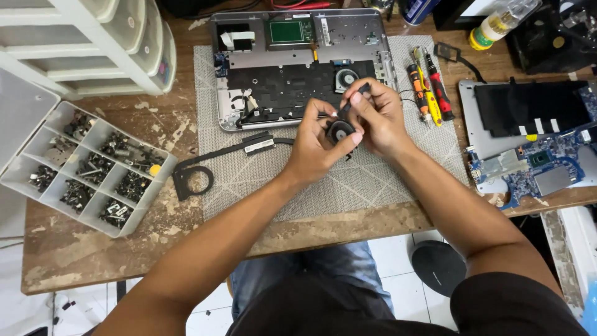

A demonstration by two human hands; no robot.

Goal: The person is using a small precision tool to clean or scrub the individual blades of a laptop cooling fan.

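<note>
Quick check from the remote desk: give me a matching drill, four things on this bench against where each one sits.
Things:
1. fan
2. screw tray
3. screwdrivers
4. blue board

Places:
A. far right of the table
B. right edge of the grey mat
C. between both hands, above the mat
D. left end of the table

Pairs: 1-C, 2-D, 3-B, 4-A
</note>
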